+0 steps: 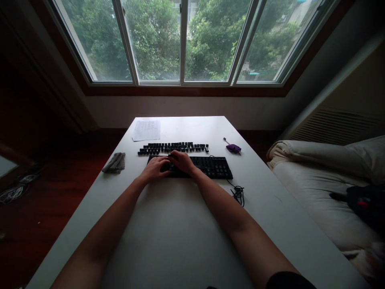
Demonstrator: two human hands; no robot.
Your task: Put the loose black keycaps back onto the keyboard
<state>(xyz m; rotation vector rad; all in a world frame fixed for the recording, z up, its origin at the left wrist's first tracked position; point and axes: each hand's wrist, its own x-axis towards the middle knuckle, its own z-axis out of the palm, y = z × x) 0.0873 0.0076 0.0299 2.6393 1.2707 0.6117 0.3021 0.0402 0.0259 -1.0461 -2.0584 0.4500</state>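
Note:
A black keyboard [213, 167] lies on the white table, with keycaps seated on its right part. My left hand [155, 169] rests over the keyboard's left end, its thumb spread away from the other fingers. Right beside it, my right hand [181, 160] reaches over the keyboard's upper left area with its fingers bent and drawn together. The fingertips of both hands nearly meet near a small dark thing, too small to make out. Behind the keyboard, several loose black keycaps [168, 149] stand in rows on the table.
A grey cloth [116, 163] lies near the table's left edge, and a printed paper sheet [146, 130] at the far left. A purple item [234, 148] with a thin stick sits at the right. The bundled cable [238, 194] lies by the keyboard's right corner. A sofa [303, 184] flanks the table.

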